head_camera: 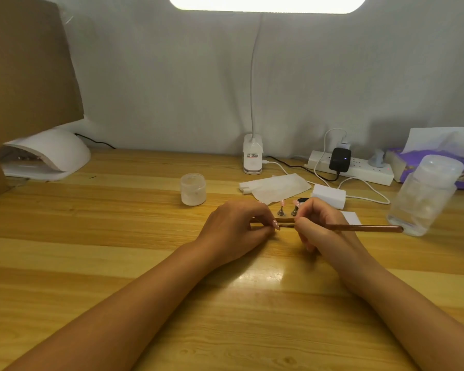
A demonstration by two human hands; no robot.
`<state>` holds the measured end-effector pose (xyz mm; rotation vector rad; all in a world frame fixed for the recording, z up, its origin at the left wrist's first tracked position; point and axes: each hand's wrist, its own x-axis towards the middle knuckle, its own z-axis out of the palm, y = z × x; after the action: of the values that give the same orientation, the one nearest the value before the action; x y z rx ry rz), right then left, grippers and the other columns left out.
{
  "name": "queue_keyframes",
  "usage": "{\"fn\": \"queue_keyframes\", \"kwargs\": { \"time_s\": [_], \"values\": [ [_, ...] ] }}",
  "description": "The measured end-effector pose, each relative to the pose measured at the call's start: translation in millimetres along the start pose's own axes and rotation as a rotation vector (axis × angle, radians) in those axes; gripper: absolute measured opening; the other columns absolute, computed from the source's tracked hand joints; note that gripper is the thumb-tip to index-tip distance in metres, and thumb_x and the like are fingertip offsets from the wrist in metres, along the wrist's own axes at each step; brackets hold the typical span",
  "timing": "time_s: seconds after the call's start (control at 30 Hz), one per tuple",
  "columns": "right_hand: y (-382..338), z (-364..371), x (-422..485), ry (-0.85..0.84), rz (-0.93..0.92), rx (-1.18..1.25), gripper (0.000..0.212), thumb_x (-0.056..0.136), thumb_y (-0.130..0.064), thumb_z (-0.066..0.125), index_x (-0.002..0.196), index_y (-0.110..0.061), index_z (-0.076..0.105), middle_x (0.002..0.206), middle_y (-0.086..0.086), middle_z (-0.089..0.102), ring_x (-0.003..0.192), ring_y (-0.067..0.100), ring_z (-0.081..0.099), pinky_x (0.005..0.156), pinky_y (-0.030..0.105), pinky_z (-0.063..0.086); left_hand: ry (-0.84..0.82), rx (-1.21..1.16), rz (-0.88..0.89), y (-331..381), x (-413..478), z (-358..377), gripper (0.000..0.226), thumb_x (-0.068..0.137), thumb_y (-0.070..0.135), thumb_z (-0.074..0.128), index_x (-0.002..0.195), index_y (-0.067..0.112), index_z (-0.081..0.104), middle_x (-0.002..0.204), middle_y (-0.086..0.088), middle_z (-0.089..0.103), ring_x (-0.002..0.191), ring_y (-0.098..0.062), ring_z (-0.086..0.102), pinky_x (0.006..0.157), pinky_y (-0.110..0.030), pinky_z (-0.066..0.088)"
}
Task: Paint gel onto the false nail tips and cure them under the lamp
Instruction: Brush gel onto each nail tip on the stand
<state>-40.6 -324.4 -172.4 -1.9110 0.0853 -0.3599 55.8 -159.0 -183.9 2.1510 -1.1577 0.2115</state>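
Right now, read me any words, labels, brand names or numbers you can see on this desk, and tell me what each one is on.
No text here is legible.
Clip lamp base: small label with red and dark print, too blurred to read.
Purple tissue pack: printed pattern, too blurred to read.
Brush, wooden strip, small jar, clear bottle, curing lamp: no markings visible.

A desk lamp panel point(267, 2) at the top edge is blown out white and lights everything warmly from above. Its glare shines on the tabletop point(265, 274). Soft shadows darken the wall point(413, 108) at right. Edges bow; the bottle point(423, 195) looks blurred.
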Motion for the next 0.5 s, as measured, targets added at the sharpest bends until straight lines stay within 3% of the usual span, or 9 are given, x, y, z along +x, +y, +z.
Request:
{"fn": "queue_keyframes", "kwargs": {
  "time_s": [0.07,0.2,0.4,0.5],
  "values": [
    [0.6,-0.8,0.5,0.009,0.006,0.032,0.004,0.090,-0.009,0.060,0.089,-0.013,0.058,0.063,-0.007,0.059,0.054,0.001,0.051,0.049,0.019,0.041,-0.002,0.003,-0.001,-1.2,0.3,0.5,0.008,0.088,0.030,0.072,0.097,0.031,0.073,0.094,0.014,0.070,0.081,0.000,0.059,0.064,-0.016,0.041],
    [1.9,0.6,1.4,-0.013,-0.003,-0.033,0.007,0.089,-0.011,0.063,0.091,-0.015,0.058,0.074,0.001,0.063,0.054,-0.002,0.053,0.051,0.016,0.042,0.009,0.001,-0.002,-2.4,0.7,2.3,0.006,0.087,0.029,0.073,0.093,0.029,0.073,0.092,0.013,0.070,0.084,-0.003,0.062,0.066,-0.021,0.046],
    [0.8,2.0,2.5,-0.012,-0.009,-0.128,0.006,0.086,-0.008,0.062,0.089,-0.010,0.057,0.071,0.001,0.055,0.053,-0.001,0.048,0.048,0.015,0.040,0.012,0.003,-0.006,-2.6,-0.3,2.4,0.007,0.086,0.028,0.075,0.092,0.029,0.071,0.088,0.016,0.066,0.069,0.011,0.051,0.061,-0.013,0.033],
    [0.9,2.5,1.9,-0.003,-0.015,-0.133,0.006,0.087,-0.007,0.061,0.089,-0.005,0.056,0.071,0.003,0.052,0.059,0.008,0.046,0.052,0.021,0.039,0.011,-0.008,0.000,-1.8,-0.2,2.2,0.006,0.086,0.029,0.074,0.092,0.030,0.071,0.089,0.014,0.068,0.071,0.007,0.053,0.061,-0.014,0.034]
  ]
}}
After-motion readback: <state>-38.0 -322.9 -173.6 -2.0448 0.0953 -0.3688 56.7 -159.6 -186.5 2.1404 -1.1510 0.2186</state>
